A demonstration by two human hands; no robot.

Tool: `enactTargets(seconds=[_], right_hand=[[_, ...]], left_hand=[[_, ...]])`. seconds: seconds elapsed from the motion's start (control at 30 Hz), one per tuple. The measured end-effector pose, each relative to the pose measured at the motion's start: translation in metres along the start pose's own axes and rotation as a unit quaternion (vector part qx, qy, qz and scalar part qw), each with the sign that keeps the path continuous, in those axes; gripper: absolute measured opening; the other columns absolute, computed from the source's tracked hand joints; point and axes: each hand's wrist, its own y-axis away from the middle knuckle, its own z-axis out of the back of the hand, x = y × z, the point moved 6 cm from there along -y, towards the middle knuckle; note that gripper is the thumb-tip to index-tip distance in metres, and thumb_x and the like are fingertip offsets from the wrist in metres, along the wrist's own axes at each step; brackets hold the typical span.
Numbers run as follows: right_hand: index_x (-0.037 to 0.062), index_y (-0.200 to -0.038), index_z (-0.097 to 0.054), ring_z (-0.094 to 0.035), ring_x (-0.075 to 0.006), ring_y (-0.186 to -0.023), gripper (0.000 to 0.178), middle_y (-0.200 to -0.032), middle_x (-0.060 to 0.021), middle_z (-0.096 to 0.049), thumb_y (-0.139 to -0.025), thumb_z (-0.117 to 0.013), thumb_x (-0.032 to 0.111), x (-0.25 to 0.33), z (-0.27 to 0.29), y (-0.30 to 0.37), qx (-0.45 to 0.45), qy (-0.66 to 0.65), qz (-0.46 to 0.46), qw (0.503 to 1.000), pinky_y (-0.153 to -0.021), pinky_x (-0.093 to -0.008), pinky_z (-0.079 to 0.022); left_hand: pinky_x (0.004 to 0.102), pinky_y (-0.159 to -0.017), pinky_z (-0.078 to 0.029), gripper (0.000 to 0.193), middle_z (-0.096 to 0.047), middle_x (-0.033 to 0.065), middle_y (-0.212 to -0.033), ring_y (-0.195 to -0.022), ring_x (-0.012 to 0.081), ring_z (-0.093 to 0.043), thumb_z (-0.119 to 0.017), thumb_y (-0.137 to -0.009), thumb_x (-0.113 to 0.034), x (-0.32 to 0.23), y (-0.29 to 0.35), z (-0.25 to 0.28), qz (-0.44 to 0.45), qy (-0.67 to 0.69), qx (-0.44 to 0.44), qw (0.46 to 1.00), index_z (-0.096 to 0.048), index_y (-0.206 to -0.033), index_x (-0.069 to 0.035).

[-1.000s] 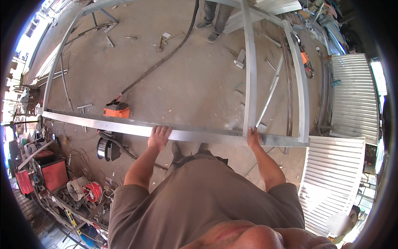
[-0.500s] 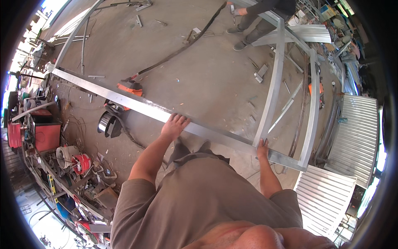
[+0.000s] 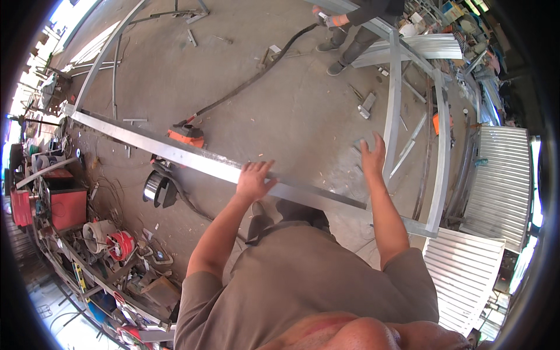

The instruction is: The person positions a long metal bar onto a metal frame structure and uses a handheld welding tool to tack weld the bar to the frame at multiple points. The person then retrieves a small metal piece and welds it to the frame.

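I take the long near beam (image 3: 192, 157) as my landmark: smooth silver metal, straight-sided, its flat face throwing back a bright glare. Two square-section bars (image 3: 392, 105) of the same dull metal run away from its right part. Beyond its left half, on dusty concrete floor (image 3: 274, 125), I see an orange-and-black box (image 3: 186, 137); on its near side sits a round, shiny spool (image 3: 154, 185). Ribbed white sheet metal (image 3: 464, 274) lies off its right end.

My view shows the left hand (image 3: 255, 181) on the beam's middle, fingers slightly parted over the upper edge, thumb held out. The right hand (image 3: 374, 156) is raised beyond the beam, fingers wide and bent; I cannot tell whether it touches the bar beside it.
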Motion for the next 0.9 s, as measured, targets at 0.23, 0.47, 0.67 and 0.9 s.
enactTargets(seconds=[0.23,0.47,0.67,0.9], right_hand=[[-0.0034,-0.140,-0.057,-0.065,-0.0343,-0.125,0.064,-0.132,-0.0217,-0.068,-0.092,-0.078,0.033,0.072,-0.081,-0.156,0.100,-0.153,0.007,0.983,-0.106,-0.0443,-0.050],[-0.0009,-0.159,-0.035,-0.040,-0.0317,-0.152,0.100,-0.163,-0.0234,-0.040,-0.085,-0.086,0.043,0.044,-0.207,-0.276,0.091,-0.330,-0.164,0.925,-0.122,-0.0427,-0.036],[-0.0018,-0.157,-0.034,-0.049,-0.0318,-0.141,0.112,-0.153,-0.0206,-0.047,-0.073,-0.095,0.039,0.006,-0.245,-0.392,-0.046,-0.474,-0.206,0.855,-0.120,-0.0445,-0.037],[0.0044,-0.106,-0.057,-0.067,-0.0232,-0.081,0.028,-0.099,-0.0092,-0.065,-0.085,-0.075,0.000,-0.017,-0.226,-0.383,-0.087,-0.590,-0.215,0.773,-0.077,-0.0406,-0.062]], left_hand=[[0.0480,-0.109,-0.041,0.056,-0.067,0.0091,-0.130,-0.124,0.0300,-0.059,-0.068,-0.094,-0.048,0.054,-0.030,0.007,0.166,-0.078,-0.070,0.980,-0.063,-0.139,-0.015],[0.0464,-0.112,-0.039,0.056,-0.067,0.0057,-0.129,-0.127,0.0276,-0.057,-0.063,-0.096,-0.050,0.058,-0.045,-0.001,0.222,-0.108,0.005,0.969,-0.062,-0.140,-0.016],[0.0459,-0.103,-0.044,0.050,-0.070,0.0055,-0.122,-0.116,0.0275,-0.063,-0.070,-0.091,-0.042,0.059,-0.051,0.003,0.193,-0.097,-0.022,0.976,-0.067,-0.133,-0.015],[0.0437,-0.096,-0.046,0.047,-0.071,0.0030,-0.119,-0.111,0.0257,-0.064,-0.073,-0.089,-0.042,0.064,-0.047,0.006,0.196,-0.082,-0.049,0.976,-0.068,-0.128,-0.016]])
